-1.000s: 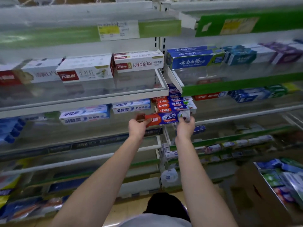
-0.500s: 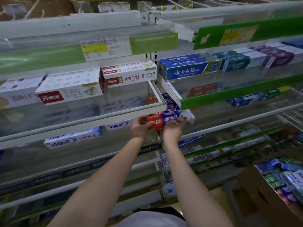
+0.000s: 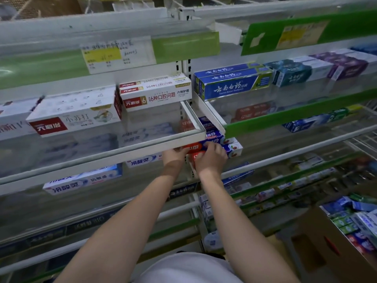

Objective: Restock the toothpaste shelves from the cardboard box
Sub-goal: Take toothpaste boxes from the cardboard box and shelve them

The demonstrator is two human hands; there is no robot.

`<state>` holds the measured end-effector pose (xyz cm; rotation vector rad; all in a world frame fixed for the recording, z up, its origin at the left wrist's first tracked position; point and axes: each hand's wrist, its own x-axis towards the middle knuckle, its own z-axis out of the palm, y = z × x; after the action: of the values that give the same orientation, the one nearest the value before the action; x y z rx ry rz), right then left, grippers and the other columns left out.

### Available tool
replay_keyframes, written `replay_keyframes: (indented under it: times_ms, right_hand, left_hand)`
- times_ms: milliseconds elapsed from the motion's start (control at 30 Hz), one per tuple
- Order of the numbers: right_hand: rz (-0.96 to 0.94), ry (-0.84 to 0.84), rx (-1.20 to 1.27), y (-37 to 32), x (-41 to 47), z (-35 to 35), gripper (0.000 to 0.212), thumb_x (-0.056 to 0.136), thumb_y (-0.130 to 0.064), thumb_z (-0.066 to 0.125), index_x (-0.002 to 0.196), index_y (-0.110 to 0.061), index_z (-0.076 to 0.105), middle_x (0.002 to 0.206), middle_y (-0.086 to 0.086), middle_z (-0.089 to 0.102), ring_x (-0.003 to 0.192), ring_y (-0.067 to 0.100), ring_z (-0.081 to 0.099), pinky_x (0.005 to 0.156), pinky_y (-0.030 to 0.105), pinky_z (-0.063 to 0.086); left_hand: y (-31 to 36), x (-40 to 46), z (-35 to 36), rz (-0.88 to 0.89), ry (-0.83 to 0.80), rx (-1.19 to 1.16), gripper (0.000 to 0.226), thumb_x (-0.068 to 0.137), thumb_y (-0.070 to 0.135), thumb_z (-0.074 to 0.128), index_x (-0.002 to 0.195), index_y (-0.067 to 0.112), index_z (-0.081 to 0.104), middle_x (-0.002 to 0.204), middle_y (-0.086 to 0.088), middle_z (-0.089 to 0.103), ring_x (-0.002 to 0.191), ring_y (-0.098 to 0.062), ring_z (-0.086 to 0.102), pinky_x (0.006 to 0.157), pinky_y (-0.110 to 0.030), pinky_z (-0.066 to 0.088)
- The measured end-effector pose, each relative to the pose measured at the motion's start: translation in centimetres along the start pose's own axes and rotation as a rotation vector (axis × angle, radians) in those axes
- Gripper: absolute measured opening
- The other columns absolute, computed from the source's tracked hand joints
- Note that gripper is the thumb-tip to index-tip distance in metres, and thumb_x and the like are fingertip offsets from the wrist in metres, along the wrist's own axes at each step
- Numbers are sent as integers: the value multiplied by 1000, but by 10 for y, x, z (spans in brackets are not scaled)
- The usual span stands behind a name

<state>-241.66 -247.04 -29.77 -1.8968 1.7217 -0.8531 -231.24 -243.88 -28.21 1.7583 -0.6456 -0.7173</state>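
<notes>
A red, blue and white toothpaste box (image 3: 231,149) lies lengthwise on the second shelf, just under the white rim of the shelf above (image 3: 142,147). My left hand (image 3: 175,157) grips its red left end. My right hand (image 3: 211,158) lies over its middle with fingers curled on it. More boxes of the same kind (image 3: 212,132) are stacked right behind it. The cardboard box (image 3: 326,242) stands at the lower right, holding several toothpaste boxes (image 3: 359,223).
White toothpaste boxes (image 3: 155,92) and blue ones (image 3: 230,83) fill the shelf above. Light blue boxes (image 3: 83,179) lie left of my hands. Green price rails (image 3: 295,111) run along the right-hand shelves. Lower shelves with small items extend below.
Both hands have pushed the red and blue box further in under the upper shelf's rim, onto the stack. My view has moved closer and a little left.
</notes>
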Motion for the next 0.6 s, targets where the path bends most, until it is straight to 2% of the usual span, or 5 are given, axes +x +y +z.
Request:
replay_keyframes:
  times_ms: [100,167,367,500,600]
  right_hand:
    - [-48,44,58,-1,9,-3,31,93,-19,60,124,-18,60,134,4,55,129,26,47,119,43,26]
    - [-90,66,49,-1,14,1,35,94,-17,59,128,-14,59,135,7,55,129,28,47,120,44,26]
    - [-144,83,-24,5,25,12,43,92,-19,58,133,-8,55,135,13,55,126,32,50,115,46,31]
    - [-162,101,-32,17,20,19,38,95,-23,58,131,-9,57,131,12,59,124,29,51,112,45,37]
    - [-177,136,27,14,28,14,48,94,-18,58,141,-9,51,146,15,48,139,33,41,119,49,31]
  left_hand:
    - [-7,2,-2,99,-14,47,10,89,15,74,87,9,66,82,2,67,78,-9,62,83,-27,51]
    - [-8,4,2,129,-71,113,5,92,15,70,92,10,69,85,2,68,79,-5,62,80,-23,50]
    - [-5,14,7,255,-79,296,18,97,19,64,108,7,71,97,-3,70,90,-16,63,85,-29,49]
    - [0,22,2,175,22,298,25,103,22,54,102,1,67,86,-8,64,81,-20,58,73,-28,44]
    - [9,27,6,183,7,401,29,105,21,47,98,0,65,92,-20,63,88,-30,58,75,-35,45]
